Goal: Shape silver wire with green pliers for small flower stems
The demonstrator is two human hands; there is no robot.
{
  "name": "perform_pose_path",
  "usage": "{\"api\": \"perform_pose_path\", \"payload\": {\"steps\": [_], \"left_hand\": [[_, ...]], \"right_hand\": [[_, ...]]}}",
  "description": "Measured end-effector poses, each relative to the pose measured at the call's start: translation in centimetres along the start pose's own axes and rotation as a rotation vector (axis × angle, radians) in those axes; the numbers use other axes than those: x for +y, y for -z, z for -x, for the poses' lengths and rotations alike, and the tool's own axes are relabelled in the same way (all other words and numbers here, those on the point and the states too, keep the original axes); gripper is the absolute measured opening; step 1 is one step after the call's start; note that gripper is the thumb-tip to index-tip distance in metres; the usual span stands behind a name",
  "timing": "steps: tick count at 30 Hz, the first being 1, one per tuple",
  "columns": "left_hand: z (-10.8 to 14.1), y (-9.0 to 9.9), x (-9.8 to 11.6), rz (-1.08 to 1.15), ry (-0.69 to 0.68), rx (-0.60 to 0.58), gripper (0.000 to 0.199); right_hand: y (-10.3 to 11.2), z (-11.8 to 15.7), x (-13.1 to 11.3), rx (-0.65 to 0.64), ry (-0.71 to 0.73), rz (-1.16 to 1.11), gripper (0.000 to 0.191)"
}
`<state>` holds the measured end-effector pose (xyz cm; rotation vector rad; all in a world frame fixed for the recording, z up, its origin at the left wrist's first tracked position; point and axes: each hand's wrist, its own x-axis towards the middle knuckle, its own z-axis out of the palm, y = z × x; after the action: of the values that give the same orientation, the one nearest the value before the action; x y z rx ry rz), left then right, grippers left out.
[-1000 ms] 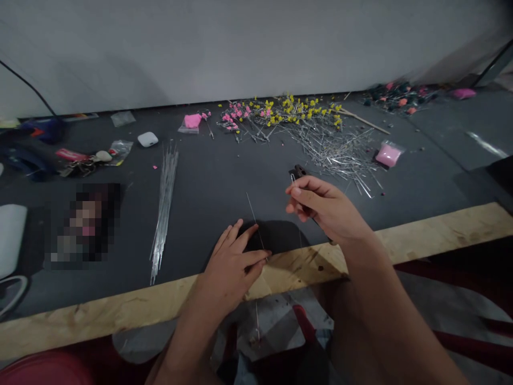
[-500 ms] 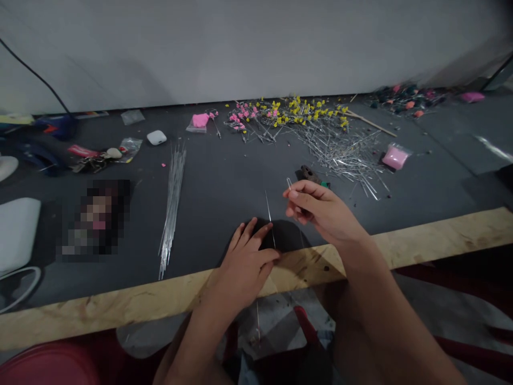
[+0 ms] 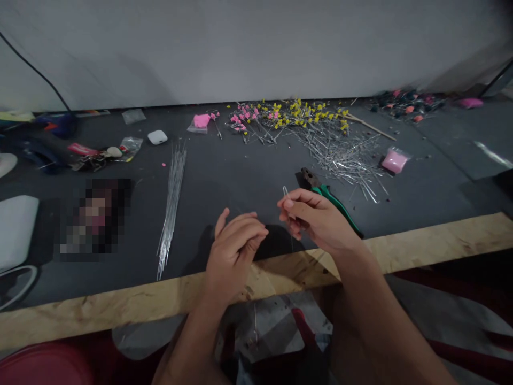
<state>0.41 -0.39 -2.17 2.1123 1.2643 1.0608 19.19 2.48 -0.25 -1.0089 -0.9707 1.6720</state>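
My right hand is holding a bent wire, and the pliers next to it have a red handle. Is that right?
Not quite: the pliers have a green handle, as the head view shows. Your right hand does hold a bent wire.

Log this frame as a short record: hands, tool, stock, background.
left_hand: left hand over the table's near edge, fingers curled; grip contents unclear
right_hand: right hand pinching a loop-ended wire
tool: green-handled pliers, lying beside the right hand
straight_stock: wire bundle, left of the left hand
loose_stock: wire pile, beyond the pliers
background: yellow-tipped wires and pink-tipped wires near the wall
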Motion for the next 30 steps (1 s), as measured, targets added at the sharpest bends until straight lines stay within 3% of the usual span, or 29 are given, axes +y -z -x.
{"api": "perform_pose_path", "payload": {"steps": [2, 4, 10, 17, 30], "left_hand": [[-0.2, 0.4, 0.1, 0.018, -0.024, 0.115, 0.012], [-0.3, 0.5, 0.5, 0.034, -0.025, 0.155, 0.013], [-0.7, -0.7, 1.6, 0.189, -0.006, 0.141, 0.020], [-0.7, -1.8, 1.8, 0.364, 0.231, 0.217, 0.015], [-0.9, -0.9, 1.8, 0.338, 0.186, 0.155, 0.013]], "right_hand": [[-0.3, 0.2, 0.2, -0.032, -0.016, -0.025, 0.015], [-0.6, 0.4, 0.4, -0.061, -0.035, -0.039, 0.016], [-0.9, 0.8, 0.9, -0.109, -0.026, -0.065, 0.019], [-0.8, 1.1, 0.7, -0.134, 0.002, -0.135, 0.019], [-0.8, 1.6, 0.7, -0.123, 0.044, -0.022, 0.016]]}}
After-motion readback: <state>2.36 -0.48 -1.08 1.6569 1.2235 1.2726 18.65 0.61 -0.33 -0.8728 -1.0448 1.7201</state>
